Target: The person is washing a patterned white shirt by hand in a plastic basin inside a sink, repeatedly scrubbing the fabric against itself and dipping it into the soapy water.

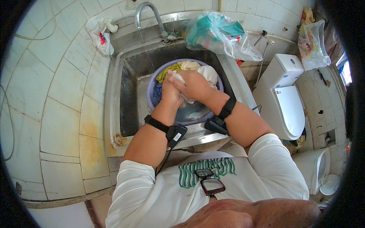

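Both my hands are closed together on a wet white cloth (178, 78) over a round purple basin (149, 93). My left hand (171, 93) grips it from the left, and my right hand (194, 85) wraps over it from the right. Part of the cloth shows between the hands; the rest is hidden by them. Around the hands in the basin lie a yellow-green cloth (164, 72), a cream cloth (190, 65) and another white cloth (208, 74). Some dark blue fabric (157, 91) shows at the left. Cloudy water (190, 113) fills the near part.
The basin stands in a steel sink (127, 117) under a curved faucet (150, 5). A see-through plastic bag (216, 32) with teal contents sits on the back right rim. A white plastic bag (100, 34) hangs at the left wall. To the right is a white toilet (289, 110).
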Demonstrator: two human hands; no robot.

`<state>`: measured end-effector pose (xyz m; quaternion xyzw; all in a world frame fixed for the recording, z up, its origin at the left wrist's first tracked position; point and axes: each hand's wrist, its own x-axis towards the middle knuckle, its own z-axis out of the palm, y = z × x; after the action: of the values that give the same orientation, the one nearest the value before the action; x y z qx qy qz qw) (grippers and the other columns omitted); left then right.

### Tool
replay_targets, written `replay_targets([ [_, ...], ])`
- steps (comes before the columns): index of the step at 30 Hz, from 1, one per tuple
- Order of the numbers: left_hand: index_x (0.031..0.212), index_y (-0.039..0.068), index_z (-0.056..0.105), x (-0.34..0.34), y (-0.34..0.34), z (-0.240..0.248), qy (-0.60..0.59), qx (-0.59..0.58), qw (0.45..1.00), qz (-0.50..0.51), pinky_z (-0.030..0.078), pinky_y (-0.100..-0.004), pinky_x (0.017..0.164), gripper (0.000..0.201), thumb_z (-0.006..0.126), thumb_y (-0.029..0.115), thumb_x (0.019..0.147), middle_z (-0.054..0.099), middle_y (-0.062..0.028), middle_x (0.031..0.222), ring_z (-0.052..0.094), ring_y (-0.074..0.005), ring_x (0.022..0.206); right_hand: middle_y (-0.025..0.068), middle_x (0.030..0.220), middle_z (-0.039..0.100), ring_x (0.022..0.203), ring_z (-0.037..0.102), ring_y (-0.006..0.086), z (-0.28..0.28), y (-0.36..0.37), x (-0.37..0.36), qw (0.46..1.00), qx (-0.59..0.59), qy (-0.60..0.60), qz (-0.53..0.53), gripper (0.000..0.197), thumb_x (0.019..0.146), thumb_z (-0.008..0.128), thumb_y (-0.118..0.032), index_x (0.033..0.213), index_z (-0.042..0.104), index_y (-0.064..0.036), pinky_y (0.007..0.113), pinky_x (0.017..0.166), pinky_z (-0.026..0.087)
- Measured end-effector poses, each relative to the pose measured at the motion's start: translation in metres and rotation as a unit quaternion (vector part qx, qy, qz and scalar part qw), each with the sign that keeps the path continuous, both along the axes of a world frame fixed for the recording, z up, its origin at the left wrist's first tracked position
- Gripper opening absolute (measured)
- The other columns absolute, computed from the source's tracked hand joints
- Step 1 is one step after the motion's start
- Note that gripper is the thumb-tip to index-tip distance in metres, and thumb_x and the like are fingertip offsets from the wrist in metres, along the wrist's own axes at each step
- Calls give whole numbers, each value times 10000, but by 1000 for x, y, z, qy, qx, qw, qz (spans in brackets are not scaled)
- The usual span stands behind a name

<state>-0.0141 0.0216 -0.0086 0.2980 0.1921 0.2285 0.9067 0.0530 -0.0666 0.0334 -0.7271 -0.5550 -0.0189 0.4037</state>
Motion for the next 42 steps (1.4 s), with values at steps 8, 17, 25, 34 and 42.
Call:
replay_targets([
  [8,1151,49,519,7,-9,2,12,62,998,3,437,-429,925,452,333,419,970,584,-112,1139,568,-275,1036,248,805,614,753,587,430,-22,9,32,994,-3,67,-88,413,892,477,-390,838,614,-4,492,691,459],
  [17,1144,55,528,-5,-13,15,1,-33,998,-62,452,-414,910,487,355,467,950,582,-134,1134,568,-272,1033,255,770,592,730,569,431,0,-1,-2,999,32,5,7,358,860,553,-349,837,610,4,467,642,444],
  [25,1208,49,479,6,-16,4,20,115,993,22,442,-420,920,456,323,408,974,562,-118,1164,553,-264,1067,254,749,588,730,554,439,-9,6,21,993,26,41,-106,366,879,527,-337,797,588,15,479,631,433],
  [34,1190,77,508,3,-11,5,11,-8,997,-80,429,-468,932,482,329,459,957,564,-122,1182,549,-285,1075,248,725,591,711,571,429,1,3,4,999,5,3,-52,376,869,519,-373,772,589,-16,491,630,443],
  [42,1205,62,488,4,-17,8,45,52,997,-38,427,-472,936,495,299,453,966,544,-127,1207,549,-298,1074,260,742,592,729,569,442,-16,5,28,994,-9,31,-107,375,886,498,-351,786,595,-3,488,656,445],
])
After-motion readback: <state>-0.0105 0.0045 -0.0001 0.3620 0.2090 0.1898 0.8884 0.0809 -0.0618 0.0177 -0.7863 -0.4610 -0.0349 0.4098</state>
